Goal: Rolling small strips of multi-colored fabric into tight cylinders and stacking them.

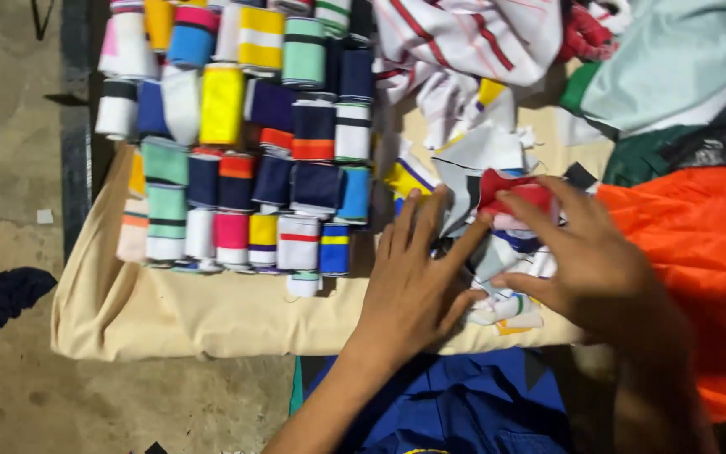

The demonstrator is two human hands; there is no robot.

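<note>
Left hand [413, 282] lies flat, fingers spread, pressing on a heap of striped fabric scraps [497, 252] at centre-right of the cream cloth [178, 315]. Right hand [586, 256] is on the same heap – fingertips pinch a red scrap [510, 192] at top. Rows of rolled striped rib trims [245, 143] – yellow, navy, mint, pink – stand to the left. Orange fabric [707, 252] at the right edge, blue garment [455, 403] below.

Red scrap [510, 195] (orange cloth [699, 252] beside)
</note>
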